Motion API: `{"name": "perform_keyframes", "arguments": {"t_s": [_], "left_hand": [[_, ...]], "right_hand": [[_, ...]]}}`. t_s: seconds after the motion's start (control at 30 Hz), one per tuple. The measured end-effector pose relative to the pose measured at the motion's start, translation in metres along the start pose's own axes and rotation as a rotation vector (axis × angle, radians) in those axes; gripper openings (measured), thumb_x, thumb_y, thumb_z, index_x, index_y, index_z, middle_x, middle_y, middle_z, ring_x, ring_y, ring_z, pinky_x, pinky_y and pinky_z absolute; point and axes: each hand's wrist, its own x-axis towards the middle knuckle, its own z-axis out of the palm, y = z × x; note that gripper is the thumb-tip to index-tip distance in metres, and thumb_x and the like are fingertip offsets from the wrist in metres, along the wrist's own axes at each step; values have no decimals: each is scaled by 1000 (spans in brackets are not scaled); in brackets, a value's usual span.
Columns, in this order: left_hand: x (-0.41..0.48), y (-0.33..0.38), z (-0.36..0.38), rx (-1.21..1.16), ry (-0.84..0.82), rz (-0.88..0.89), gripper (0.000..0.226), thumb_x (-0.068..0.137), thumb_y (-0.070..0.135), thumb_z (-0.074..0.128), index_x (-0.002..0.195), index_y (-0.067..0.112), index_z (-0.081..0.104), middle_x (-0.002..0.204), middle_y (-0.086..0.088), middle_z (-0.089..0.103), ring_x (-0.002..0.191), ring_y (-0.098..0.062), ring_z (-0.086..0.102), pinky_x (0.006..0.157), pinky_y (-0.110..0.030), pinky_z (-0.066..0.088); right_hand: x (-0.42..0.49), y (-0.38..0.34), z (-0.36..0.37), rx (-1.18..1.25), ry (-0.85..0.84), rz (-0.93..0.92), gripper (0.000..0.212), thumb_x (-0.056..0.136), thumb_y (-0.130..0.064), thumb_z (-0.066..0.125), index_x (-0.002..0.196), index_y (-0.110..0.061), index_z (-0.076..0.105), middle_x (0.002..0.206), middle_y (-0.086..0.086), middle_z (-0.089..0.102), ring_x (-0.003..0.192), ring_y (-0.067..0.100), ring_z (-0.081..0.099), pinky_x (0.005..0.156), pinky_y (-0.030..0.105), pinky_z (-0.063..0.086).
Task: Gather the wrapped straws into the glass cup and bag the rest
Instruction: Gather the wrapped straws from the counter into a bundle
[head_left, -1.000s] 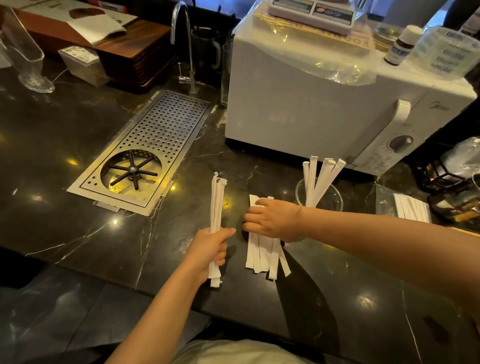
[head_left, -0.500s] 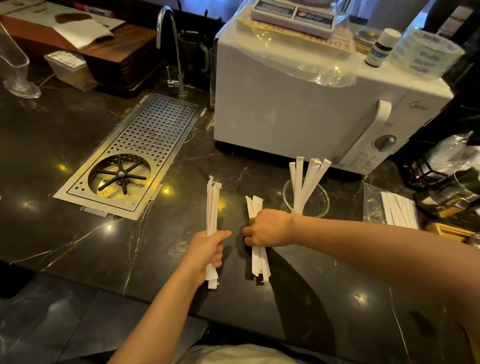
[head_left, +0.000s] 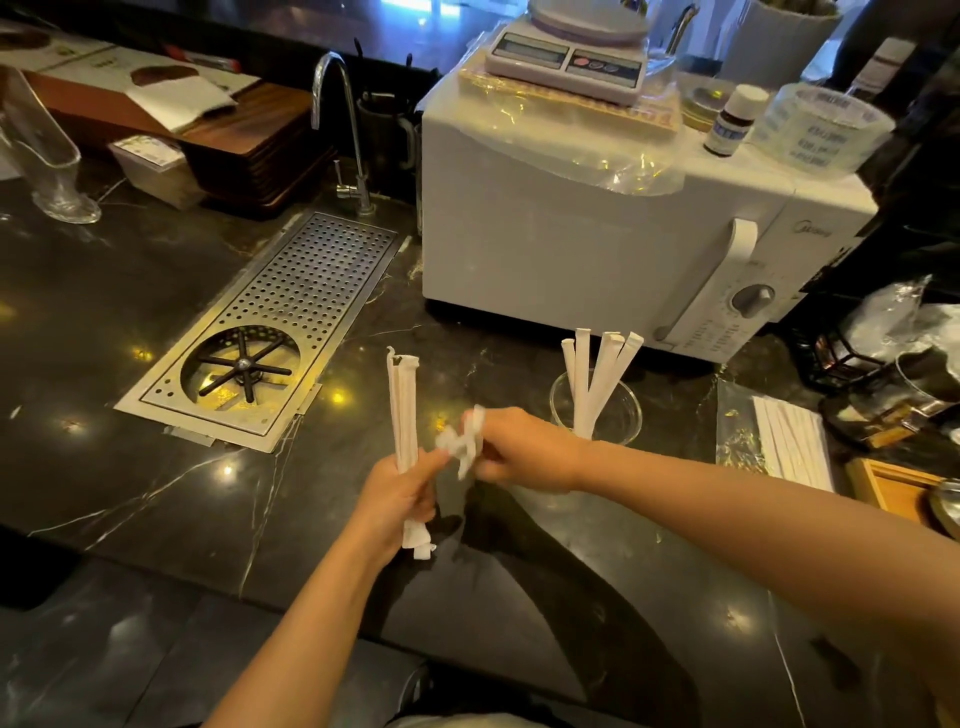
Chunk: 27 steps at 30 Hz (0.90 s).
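Observation:
My left hand (head_left: 397, 499) grips an upright bundle of white wrapped straws (head_left: 404, 405) above the dark marble counter. My right hand (head_left: 524, 452) is closed on a second, blurred bunch of wrapped straws (head_left: 464, 441), lifted off the counter and held right against the left hand's bundle. Behind my right hand stands a clear glass cup (head_left: 621, 410) with several wrapped straws (head_left: 597, 374) leaning in it. To the right lies a clear plastic bag (head_left: 737, 431) with more wrapped straws (head_left: 792, 449) inside.
A white microwave (head_left: 597, 234) stands just behind the cup, with a scale (head_left: 566, 57), a small bottle (head_left: 730, 122) and a tape roll (head_left: 823, 124) on top. A steel rinser tray (head_left: 291, 312) and tap (head_left: 343, 130) are at the left. A wooden tray (head_left: 883, 486) sits at right.
My right hand has picked the loose straws up off the counter and brought them against the bundle in my left hand. The left hand has stayed roughly in place.

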Motion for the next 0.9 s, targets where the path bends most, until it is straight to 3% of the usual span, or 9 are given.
{"name": "perform_keyframes", "arguments": {"t_s": [0.1, 0.2, 0.27, 0.33, 0.5, 0.6, 0.73, 0.8, 0.9], "left_hand": [[-1, 8, 2, 15, -48, 114, 20, 79, 15, 57, 65, 12, 42, 42, 6, 40, 31, -2, 34, 33, -13, 32], [-1, 11, 7, 127, -92, 194, 20, 76, 4, 63, 67, 12, 47, 55, -3, 43, 37, -4, 44, 39, -14, 40], [-1, 11, 13, 216, -137, 220, 25, 61, 17, 75, 75, 12, 56, 63, -3, 58, 50, -7, 60, 50, -16, 51], [-2, 10, 18, 241, -189, 222, 45, 45, 32, 75, 85, 16, 62, 68, 3, 68, 65, -6, 67, 60, -18, 55], [-4, 10, 32, 237, -271, 214, 38, 59, 12, 75, 92, 24, 61, 81, 5, 66, 78, -6, 66, 63, -15, 53], [-5, 9, 38, 260, -308, 226, 39, 58, 12, 70, 93, 28, 60, 81, 8, 69, 84, -6, 66, 67, -17, 54], [-4, 9, 46, 279, -262, 227, 31, 74, 2, 66, 88, 28, 58, 90, 0, 63, 95, -16, 60, 81, -23, 51], [-5, 8, 50, 291, -243, 217, 29, 80, -2, 59, 95, 23, 57, 92, 3, 62, 94, -13, 59, 83, -23, 49], [-7, 6, 56, 307, -226, 246, 37, 84, 6, 57, 112, 27, 45, 97, 9, 60, 95, -5, 57, 77, -17, 52]], "right_hand": [[-5, -10, -14, 379, 131, 146, 16, 88, -12, 54, 77, -22, 49, 69, -8, 52, 54, 1, 55, 53, 13, 47], [-12, -17, -24, 572, 156, 196, 4, 88, -15, 54, 85, -16, 53, 72, 0, 58, 47, -1, 57, 49, 11, 49], [-16, -21, -26, 649, 149, 186, 2, 89, -15, 53, 88, -17, 55, 73, 1, 60, 47, 1, 57, 51, 14, 49], [-20, -25, -26, 707, 157, 183, 8, 89, -15, 53, 87, -22, 55, 74, 2, 60, 49, 4, 56, 52, 14, 49], [-26, -24, -24, 742, 143, 261, 15, 89, -15, 52, 104, -12, 52, 78, 0, 59, 55, 6, 56, 56, 15, 51], [-29, -23, -21, 745, 142, 310, 25, 88, -18, 54, 110, -6, 52, 84, 3, 60, 57, 6, 58, 59, 15, 52], [-34, -25, -16, 719, 181, 343, 13, 89, -20, 54, 99, -12, 54, 65, -1, 55, 48, 3, 56, 58, 12, 51], [-34, -25, -13, 665, 222, 364, 21, 88, -22, 56, 103, -7, 57, 65, -2, 54, 58, 7, 55, 65, 16, 50], [-33, -26, -12, 537, 285, 371, 40, 84, -24, 61, 118, -6, 52, 97, 2, 61, 89, 15, 59, 76, 20, 48]]}}
